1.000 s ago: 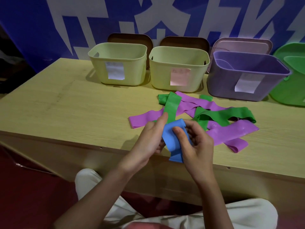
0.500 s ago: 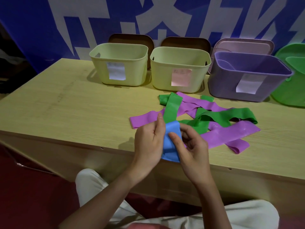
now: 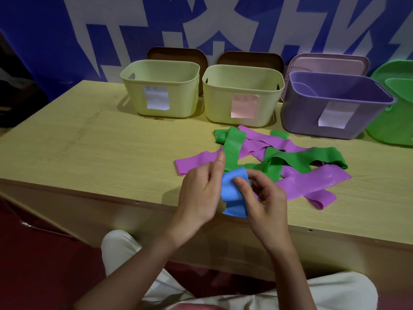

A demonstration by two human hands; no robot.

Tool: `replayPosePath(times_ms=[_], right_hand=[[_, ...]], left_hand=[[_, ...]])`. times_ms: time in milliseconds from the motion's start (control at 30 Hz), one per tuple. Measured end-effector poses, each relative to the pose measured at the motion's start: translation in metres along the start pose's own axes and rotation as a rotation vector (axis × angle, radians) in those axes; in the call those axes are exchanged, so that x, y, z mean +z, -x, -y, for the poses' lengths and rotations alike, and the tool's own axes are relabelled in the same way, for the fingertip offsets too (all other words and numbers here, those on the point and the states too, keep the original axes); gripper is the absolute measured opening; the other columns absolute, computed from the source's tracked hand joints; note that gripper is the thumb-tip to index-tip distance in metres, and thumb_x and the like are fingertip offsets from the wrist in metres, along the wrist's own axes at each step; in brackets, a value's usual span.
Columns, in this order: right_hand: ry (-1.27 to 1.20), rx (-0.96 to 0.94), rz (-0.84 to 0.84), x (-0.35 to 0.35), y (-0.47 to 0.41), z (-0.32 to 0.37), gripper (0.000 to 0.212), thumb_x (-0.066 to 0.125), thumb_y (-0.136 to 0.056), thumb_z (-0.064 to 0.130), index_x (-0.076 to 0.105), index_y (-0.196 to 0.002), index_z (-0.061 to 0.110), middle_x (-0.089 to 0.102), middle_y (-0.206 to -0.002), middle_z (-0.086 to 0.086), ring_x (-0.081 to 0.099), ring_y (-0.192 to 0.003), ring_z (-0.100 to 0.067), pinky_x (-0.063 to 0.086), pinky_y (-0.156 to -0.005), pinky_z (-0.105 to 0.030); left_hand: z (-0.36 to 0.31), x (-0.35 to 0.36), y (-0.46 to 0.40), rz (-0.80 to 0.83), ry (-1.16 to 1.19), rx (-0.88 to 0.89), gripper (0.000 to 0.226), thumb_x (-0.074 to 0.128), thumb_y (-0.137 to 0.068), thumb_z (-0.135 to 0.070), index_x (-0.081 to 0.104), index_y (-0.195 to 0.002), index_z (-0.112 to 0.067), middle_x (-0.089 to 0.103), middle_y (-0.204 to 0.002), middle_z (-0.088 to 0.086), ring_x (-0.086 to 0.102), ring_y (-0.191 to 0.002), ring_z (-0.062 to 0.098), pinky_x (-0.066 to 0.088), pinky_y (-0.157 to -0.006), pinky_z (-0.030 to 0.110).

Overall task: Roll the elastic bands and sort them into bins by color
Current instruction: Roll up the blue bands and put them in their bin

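The left hand (image 3: pixel 201 193) and the right hand (image 3: pixel 261 198) both pinch 1 blue band (image 3: pixel 233 191) between them, just above the near edge of the table (image 3: pixel 89 153). I judge the rolling step is in hand, with the band only partly rolled. Just beyond the hands lie the green bands (image 3: pixel 288 157) and purple bands (image 3: pixel 312 177), crossing each other. Further beyond stand 2 yellow bins (image 3: pixel 241 90) and 1 purple bin (image 3: pixel 301 113). Next, the roll needs tightening, then the matching bin.

blue band (image 3: pixel 232 193), green bands (image 3: pixel 288 158), purple bands (image 3: pixel 312 183), yellow bins (image 3: pixel 178 104)
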State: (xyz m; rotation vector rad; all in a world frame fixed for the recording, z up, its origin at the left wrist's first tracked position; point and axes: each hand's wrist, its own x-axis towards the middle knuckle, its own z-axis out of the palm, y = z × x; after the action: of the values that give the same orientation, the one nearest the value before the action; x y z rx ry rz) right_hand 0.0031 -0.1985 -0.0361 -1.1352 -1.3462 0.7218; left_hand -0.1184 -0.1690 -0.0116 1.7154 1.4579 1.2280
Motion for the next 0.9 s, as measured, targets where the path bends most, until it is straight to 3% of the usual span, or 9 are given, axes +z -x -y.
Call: replayPosePath(times_ms=[100, 200, 300, 400, 500, 667, 800, 900], right_hand=[[-0.034, 0.007, 0.015, -0.002, 0.000, 0.002, 0.007, 0.063, -0.086, 0.028, 0.067, -0.088, 0.022, 0.065, -0.076, 0.001, 0.054, -0.065, -0.008, 0.042, -0.061, -0.017], [-0.051, 0.011, 0.023, -0.002, 0.000, 0.003, 0.006, 0.061, -0.086, 0.023, 0.067, -0.088, 0.023, 0.066, -0.076, 0.005, 0.055, -0.067, -0.001, 0.041, -0.062, -0.012], [-0.056, 0.018, 0.003, -0.001, 0.000, 0.002, 0.006, 0.061, -0.086, 0.023, 0.066, -0.090, 0.026, 0.068, -0.081, 0.006, 0.057, -0.071, -0.002, 0.044, -0.065, -0.014], [-0.058, 0.018, 0.009, -0.001, -0.001, 0.003, 0.008, 0.061, -0.087, 0.022, 0.066, -0.090, 0.027, 0.068, -0.082, 0.004, 0.057, -0.072, -0.003, 0.045, -0.066, -0.016], [-0.091, 0.037, 0.034, 0.000, -0.001, 0.004, 0.009, 0.059, -0.089, 0.022, 0.068, -0.090, 0.021, 0.067, -0.079, 0.002, 0.056, -0.071, 0.000, 0.043, -0.065, -0.014], [-0.187, 0.091, 0.092, 0.001, 0.004, 0.001, 0.024, 0.068, -0.085, 0.023, 0.064, -0.106, 0.011, 0.070, -0.094, -0.001, 0.067, -0.087, -0.012, 0.051, -0.075, -0.022], [-0.273, 0.101, 0.080, -0.003, 0.002, 0.006, 0.028, 0.068, -0.084, 0.018, 0.062, -0.112, 0.014, 0.057, -0.072, -0.001, 0.057, -0.071, -0.010, 0.049, -0.065, -0.020], [-0.282, 0.060, 0.081, -0.004, 0.001, 0.010, 0.040, 0.066, -0.085, 0.015, 0.060, -0.123, 0.025, 0.048, -0.068, -0.005, 0.047, -0.065, -0.013, 0.043, -0.059, -0.022]], left_hand=[[0.006, -0.002, 0.002, 0.012, -0.064, 0.217, 0.045, 0.034, -0.096, -0.046, 0.031, -0.056, -0.026, 0.033, -0.044, -0.005, 0.034, -0.044, 0.004, 0.020, -0.047, 0.022], [0.006, -0.006, 0.000, 0.007, -0.142, 0.357, 0.038, 0.034, -0.098, -0.039, 0.031, -0.061, -0.029, 0.027, -0.046, -0.013, 0.033, -0.044, 0.000, 0.018, -0.050, 0.021], [0.006, -0.009, -0.002, -0.031, -0.224, 0.431, 0.034, 0.035, -0.099, -0.035, 0.035, -0.067, -0.025, 0.029, -0.051, -0.012, 0.032, -0.049, 0.006, 0.019, -0.052, 0.023], [0.009, -0.005, -0.001, -0.017, -0.327, 0.463, 0.038, 0.033, -0.099, -0.033, 0.048, -0.068, -0.017, 0.046, -0.055, -0.003, 0.043, -0.050, 0.016, 0.027, -0.049, 0.028], [0.013, -0.002, -0.001, -0.086, -0.361, 0.528, 0.041, 0.037, -0.097, -0.020, 0.052, -0.062, -0.008, 0.046, -0.050, 0.005, 0.042, -0.044, 0.021, 0.020, -0.048, 0.026], [0.013, -0.002, -0.004, -0.080, -0.256, 0.358, 0.047, 0.032, -0.100, -0.027, 0.040, -0.055, -0.015, 0.030, -0.048, -0.007, 0.028, -0.045, 0.013, 0.015, -0.049, 0.025], [0.005, -0.003, -0.005, 0.041, 0.109, 0.043, 0.052, 0.032, -0.102, -0.035, 0.038, -0.055, -0.014, 0.034, -0.045, 0.001, 0.032, -0.042, 0.013, 0.026, -0.046, 0.034], [-0.008, -0.003, -0.002, 0.097, 0.285, -0.208, 0.046, 0.034, -0.103, -0.033, 0.047, -0.066, -0.009, 0.041, -0.053, 0.010, 0.040, -0.044, 0.016, 0.030, -0.041, 0.021]])
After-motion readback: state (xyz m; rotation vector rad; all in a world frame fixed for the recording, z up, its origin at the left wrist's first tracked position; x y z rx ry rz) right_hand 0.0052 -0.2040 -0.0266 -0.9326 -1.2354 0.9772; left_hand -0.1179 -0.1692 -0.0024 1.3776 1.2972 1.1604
